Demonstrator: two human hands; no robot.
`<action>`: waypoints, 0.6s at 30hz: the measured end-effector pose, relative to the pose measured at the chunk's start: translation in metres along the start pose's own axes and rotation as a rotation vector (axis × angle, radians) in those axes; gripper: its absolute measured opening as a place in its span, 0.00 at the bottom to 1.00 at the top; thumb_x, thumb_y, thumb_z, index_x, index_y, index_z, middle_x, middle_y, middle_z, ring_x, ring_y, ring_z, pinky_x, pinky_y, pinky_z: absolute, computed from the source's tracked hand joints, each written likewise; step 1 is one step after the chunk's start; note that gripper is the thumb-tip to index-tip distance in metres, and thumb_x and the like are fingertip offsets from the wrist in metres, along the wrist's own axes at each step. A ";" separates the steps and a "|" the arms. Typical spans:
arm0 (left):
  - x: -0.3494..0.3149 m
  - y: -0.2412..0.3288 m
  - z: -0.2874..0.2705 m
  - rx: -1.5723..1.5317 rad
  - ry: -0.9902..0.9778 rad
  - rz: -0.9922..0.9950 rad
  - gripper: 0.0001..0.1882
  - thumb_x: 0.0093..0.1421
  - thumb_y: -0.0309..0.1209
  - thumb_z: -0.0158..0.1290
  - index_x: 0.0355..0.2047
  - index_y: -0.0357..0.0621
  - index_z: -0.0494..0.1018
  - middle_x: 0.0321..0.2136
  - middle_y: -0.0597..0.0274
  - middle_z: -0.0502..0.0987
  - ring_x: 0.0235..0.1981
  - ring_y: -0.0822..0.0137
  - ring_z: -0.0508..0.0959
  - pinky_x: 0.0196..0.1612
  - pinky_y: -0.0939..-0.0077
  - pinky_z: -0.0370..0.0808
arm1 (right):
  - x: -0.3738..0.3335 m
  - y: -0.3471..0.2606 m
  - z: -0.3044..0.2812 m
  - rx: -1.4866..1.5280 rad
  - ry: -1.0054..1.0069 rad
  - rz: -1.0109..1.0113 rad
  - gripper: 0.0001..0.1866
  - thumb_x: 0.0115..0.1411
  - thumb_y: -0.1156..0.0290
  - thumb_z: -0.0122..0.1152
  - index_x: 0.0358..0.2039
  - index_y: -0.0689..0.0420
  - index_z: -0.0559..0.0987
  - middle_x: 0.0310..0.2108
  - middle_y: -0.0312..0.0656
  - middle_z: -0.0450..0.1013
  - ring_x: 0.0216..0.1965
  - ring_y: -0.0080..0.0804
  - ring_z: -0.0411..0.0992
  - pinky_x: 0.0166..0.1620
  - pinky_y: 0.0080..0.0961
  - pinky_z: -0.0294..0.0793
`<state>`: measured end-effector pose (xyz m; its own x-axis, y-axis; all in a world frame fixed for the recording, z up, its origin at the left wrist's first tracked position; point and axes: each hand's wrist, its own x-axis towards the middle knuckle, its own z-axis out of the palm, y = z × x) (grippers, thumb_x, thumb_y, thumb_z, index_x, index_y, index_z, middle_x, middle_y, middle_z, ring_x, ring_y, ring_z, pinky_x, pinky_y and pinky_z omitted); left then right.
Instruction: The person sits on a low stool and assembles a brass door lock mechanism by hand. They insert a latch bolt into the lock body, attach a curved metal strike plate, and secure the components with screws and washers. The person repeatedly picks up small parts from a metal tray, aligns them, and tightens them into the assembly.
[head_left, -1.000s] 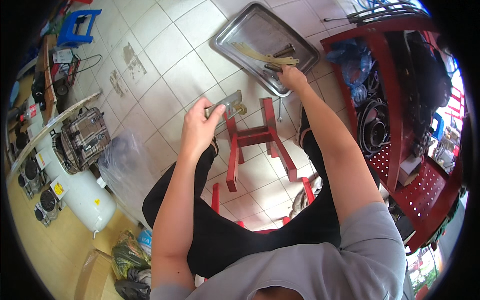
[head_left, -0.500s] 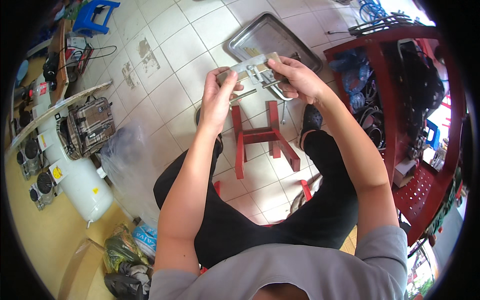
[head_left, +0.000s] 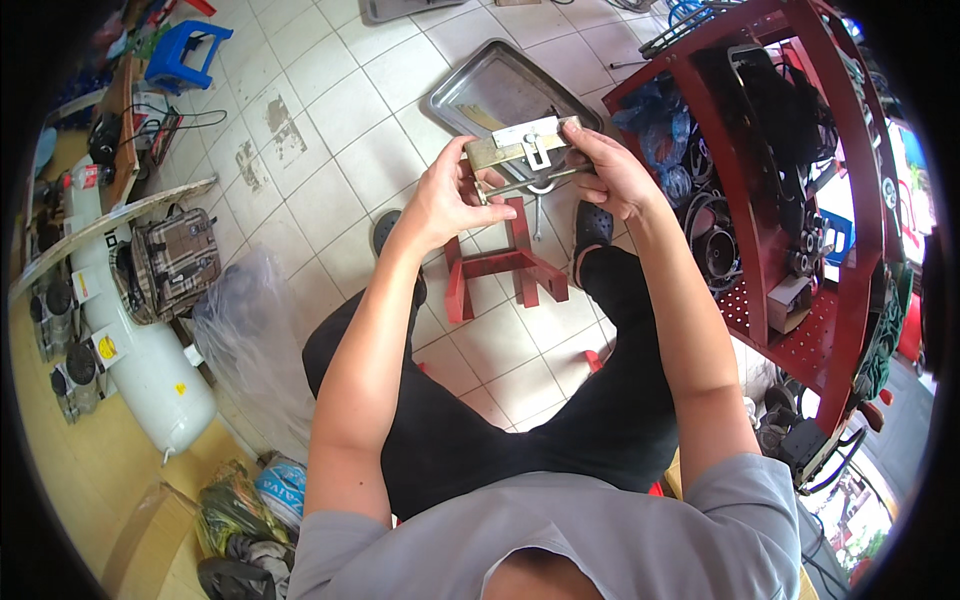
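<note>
Held up between my hands is a flat metal fixture (head_left: 517, 147) with a pale plate, a slotted bracket and a thin rod along its near side. My left hand (head_left: 452, 200) grips its left end, with the thumb stretched along the near side by the rod. My right hand (head_left: 612, 172) closes on the right end, thumb on the top face and fingers curled beneath. A red metal stand (head_left: 497, 263) is below my hands, between my feet. Past the fixture, a metal tray (head_left: 470, 85) lies on the tiles, and a slim metal tool (head_left: 539, 218) shows under the fixture.
At right stands a red metal rack (head_left: 690, 75) with cables and bags. A white tank compressor (head_left: 165, 400), a plaid bag (head_left: 175, 262) and clear plastic sheeting (head_left: 245, 315) are at left. A blue stool (head_left: 188, 55) stands farther off.
My left thumb has moved from the fixture's top face to its near side. The fixture has turned, so more of its plate shows. The view has shifted, and both hands still hold it.
</note>
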<state>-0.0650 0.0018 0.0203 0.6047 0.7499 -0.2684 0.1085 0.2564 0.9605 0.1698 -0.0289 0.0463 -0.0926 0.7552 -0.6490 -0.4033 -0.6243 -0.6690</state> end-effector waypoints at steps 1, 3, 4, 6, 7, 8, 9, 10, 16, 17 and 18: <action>0.000 0.001 0.000 0.011 -0.006 -0.034 0.40 0.41 0.21 0.67 0.53 0.40 0.58 0.40 0.54 0.72 0.38 0.66 0.77 0.40 0.73 0.76 | 0.001 0.002 -0.001 -0.004 -0.007 -0.007 0.14 0.61 0.55 0.56 0.34 0.53 0.71 0.21 0.26 0.58 0.11 0.09 0.46 0.13 0.11 0.41; -0.001 0.003 -0.001 0.032 -0.018 -0.102 0.45 0.39 0.25 0.69 0.56 0.40 0.56 0.44 0.51 0.71 0.44 0.61 0.76 0.45 0.68 0.75 | 0.003 0.005 -0.001 -0.011 -0.020 -0.020 0.15 0.60 0.56 0.57 0.37 0.54 0.72 0.21 0.26 0.59 0.11 0.08 0.46 0.13 0.11 0.40; -0.002 0.001 -0.002 0.247 0.035 0.010 0.49 0.37 0.29 0.70 0.58 0.39 0.54 0.47 0.48 0.70 0.47 0.58 0.74 0.48 0.67 0.73 | 0.004 0.005 -0.001 -0.113 -0.025 -0.064 0.15 0.60 0.56 0.57 0.37 0.55 0.72 0.22 0.27 0.61 0.12 0.09 0.49 0.14 0.12 0.45; -0.004 -0.001 -0.004 0.672 0.140 0.235 0.56 0.34 0.38 0.72 0.61 0.39 0.51 0.52 0.43 0.66 0.53 0.54 0.70 0.54 0.65 0.69 | 0.008 0.007 0.001 -0.318 -0.037 -0.147 0.16 0.60 0.58 0.57 0.39 0.57 0.73 0.23 0.29 0.65 0.14 0.12 0.56 0.16 0.13 0.54; -0.004 0.005 -0.001 0.639 0.161 0.136 0.60 0.30 0.42 0.72 0.62 0.40 0.50 0.58 0.42 0.58 0.59 0.48 0.61 0.62 0.60 0.60 | 0.012 0.009 0.004 -0.551 0.006 -0.314 0.17 0.57 0.59 0.60 0.38 0.60 0.74 0.26 0.36 0.70 0.23 0.22 0.64 0.27 0.21 0.63; -0.001 0.001 0.001 0.693 0.164 0.190 0.60 0.30 0.41 0.72 0.62 0.40 0.51 0.58 0.42 0.59 0.59 0.48 0.62 0.61 0.60 0.61 | 0.016 0.012 0.009 -0.785 0.050 -0.481 0.18 0.54 0.61 0.63 0.37 0.63 0.75 0.29 0.44 0.74 0.32 0.32 0.72 0.38 0.28 0.71; 0.000 -0.003 0.001 0.745 0.178 0.238 0.59 0.30 0.40 0.72 0.61 0.41 0.51 0.57 0.43 0.60 0.58 0.48 0.63 0.60 0.60 0.62 | 0.017 0.014 0.021 -0.968 0.079 -0.546 0.18 0.52 0.62 0.64 0.37 0.63 0.75 0.29 0.47 0.74 0.33 0.38 0.73 0.38 0.31 0.72; 0.004 -0.008 0.003 0.791 0.181 0.294 0.59 0.30 0.40 0.72 0.61 0.41 0.52 0.57 0.44 0.61 0.57 0.48 0.64 0.60 0.60 0.62 | 0.016 0.016 0.031 -1.154 0.122 -0.607 0.19 0.50 0.62 0.65 0.37 0.63 0.75 0.30 0.51 0.74 0.33 0.43 0.74 0.38 0.34 0.72; 0.016 -0.030 0.012 0.650 0.217 0.086 0.32 0.40 0.30 0.65 0.44 0.39 0.62 0.36 0.49 0.74 0.40 0.48 0.74 0.42 0.60 0.72 | 0.036 0.034 0.047 -0.942 0.042 -0.375 0.22 0.50 0.59 0.66 0.36 0.66 0.72 0.28 0.56 0.73 0.30 0.51 0.72 0.35 0.36 0.71; 0.018 -0.029 0.009 0.613 0.216 0.040 0.29 0.41 0.29 0.65 0.41 0.39 0.62 0.33 0.49 0.75 0.37 0.47 0.75 0.40 0.59 0.73 | 0.040 0.038 0.047 -0.955 0.044 -0.454 0.23 0.50 0.59 0.66 0.37 0.65 0.72 0.28 0.56 0.73 0.29 0.51 0.73 0.35 0.36 0.71; 0.020 -0.025 0.007 0.595 0.201 -0.011 0.28 0.41 0.29 0.64 0.40 0.38 0.61 0.32 0.49 0.75 0.36 0.47 0.75 0.38 0.59 0.73 | 0.045 0.039 0.047 -0.965 0.049 -0.533 0.24 0.50 0.59 0.66 0.38 0.65 0.71 0.28 0.56 0.73 0.29 0.51 0.73 0.35 0.36 0.71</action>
<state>-0.0501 0.0065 -0.0090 0.4472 0.8641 -0.2311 0.5694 -0.0757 0.8186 0.1074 -0.0100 0.0084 -0.0732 0.9785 -0.1928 0.5011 -0.1311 -0.8554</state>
